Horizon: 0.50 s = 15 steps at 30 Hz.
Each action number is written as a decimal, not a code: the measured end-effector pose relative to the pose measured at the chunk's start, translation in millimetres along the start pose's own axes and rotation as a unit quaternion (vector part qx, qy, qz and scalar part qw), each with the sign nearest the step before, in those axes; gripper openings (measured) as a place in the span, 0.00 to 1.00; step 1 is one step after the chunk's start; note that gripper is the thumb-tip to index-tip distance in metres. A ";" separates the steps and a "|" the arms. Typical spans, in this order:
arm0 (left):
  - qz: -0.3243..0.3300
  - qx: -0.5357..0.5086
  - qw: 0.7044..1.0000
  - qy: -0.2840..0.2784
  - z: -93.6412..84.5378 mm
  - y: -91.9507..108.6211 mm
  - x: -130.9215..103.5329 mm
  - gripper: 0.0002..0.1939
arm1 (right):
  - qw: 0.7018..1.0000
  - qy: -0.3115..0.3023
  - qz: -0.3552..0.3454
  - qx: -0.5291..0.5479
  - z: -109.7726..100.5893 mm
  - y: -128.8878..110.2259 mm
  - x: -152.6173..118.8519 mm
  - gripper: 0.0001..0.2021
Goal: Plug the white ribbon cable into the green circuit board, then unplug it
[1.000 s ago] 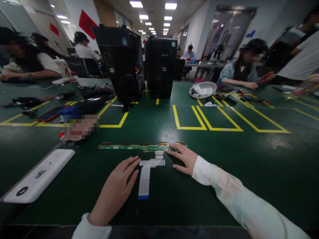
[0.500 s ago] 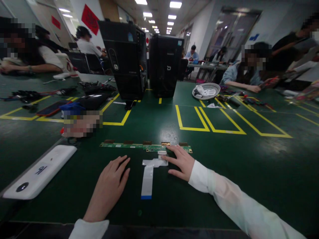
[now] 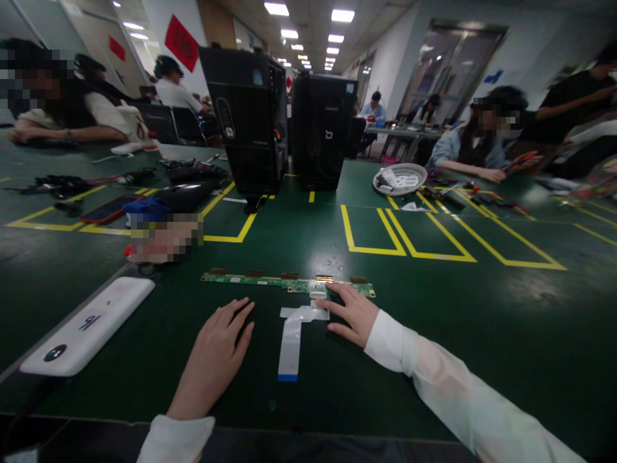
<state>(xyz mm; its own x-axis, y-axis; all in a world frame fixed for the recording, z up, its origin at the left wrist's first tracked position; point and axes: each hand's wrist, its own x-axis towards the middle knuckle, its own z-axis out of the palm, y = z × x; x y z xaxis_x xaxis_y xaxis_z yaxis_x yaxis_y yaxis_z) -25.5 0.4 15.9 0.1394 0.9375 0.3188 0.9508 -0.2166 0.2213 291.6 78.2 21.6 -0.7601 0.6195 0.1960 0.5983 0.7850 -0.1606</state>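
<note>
A long, narrow green circuit board [image 3: 270, 281] lies on the green table [image 3: 434, 321]. From the white connector at its front edge runs a white flat ribbon cable [image 3: 290, 347], bent at an angle, with a blue end toward me. My right hand [image 3: 351, 312] has its fingers spread; the fingertips touch the board and the cable beside the connector. Flat on the table, left of the cable and apart from it, rests my left hand [image 3: 219, 350], fingers stretched out and holding nothing.
A white oblong device [image 3: 91, 328] lies at the left. Two black computer towers [image 3: 248, 128] stand at the back. Farther off are a white basket [image 3: 400, 178], cable bundles [image 3: 72, 185] and yellow tape outlines [image 3: 376, 252]. A person [image 3: 491, 141] sits across at the right.
The view has shifted slightly, so board, cable and table items appear a little farther right. Both hands keep nearly the same pose.
</note>
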 end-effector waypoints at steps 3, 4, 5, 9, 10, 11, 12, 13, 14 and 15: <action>0.003 -0.009 1.000 0.014 -1.3 1.6 0.0 0.22 | 1.000 0.007 0.000 -0.003 -2.5 8.9 -18.4 0.25; 0.004 -0.011 1.000 0.016 -1.6 2.0 -0.1 0.22 | 1.000 0.009 0.002 -0.003 -4.0 13.5 -27.6 0.25; 0.003 -0.012 1.000 0.016 -1.8 2.1 -0.2 0.22 | 1.000 0.011 0.004 -0.004 -6.1 18.7 -38.3 0.24; -0.002 -0.013 1.000 0.006 -1.3 1.1 -0.4 0.22 | 0.999 0.024 0.031 -0.012 -19.0 43.2 -94.6 0.23; -0.002 -0.012 1.000 0.004 -1.0 0.7 -0.5 0.23 | 0.999 0.028 0.042 -0.016 -22.8 49.3 -111.1 0.23; -0.001 -0.011 1.000 0.001 -0.7 0.3 -0.6 0.23 | 0.998 0.033 0.055 -0.021 -26.4 54.9 -127.9 0.23; 0.000 -0.009 1.000 -0.002 -0.4 -0.2 -0.6 0.24 | 0.996 0.038 0.070 -0.027 -29.7 60.1 -144.8 0.23; 0.002 -0.007 1.000 -0.006 -0.1 -0.6 -0.7 0.24 | 0.995 0.044 0.084 -0.033 -32.6 64.7 -161.3 0.24; 0.004 -0.005 1.000 -0.009 0.2 -1.1 -0.7 0.24 | 0.993 0.049 0.099 -0.038 -35.0 68.7 -177.3 0.25; 0.005 -0.004 1.000 -0.010 0.6 -1.6 -0.7 0.25 | 0.991 0.053 0.112 -0.043 -36.9 72.2 -192.6 0.25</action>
<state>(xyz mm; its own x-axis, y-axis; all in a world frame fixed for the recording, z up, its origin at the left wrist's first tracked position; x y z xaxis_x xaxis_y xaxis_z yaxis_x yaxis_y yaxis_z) -26.9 0.2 14.8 0.1547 0.9407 0.3020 0.9472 -0.2281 0.2253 490.6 15.7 8.0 -0.5772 0.7719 0.2665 0.7721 0.6221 -0.1296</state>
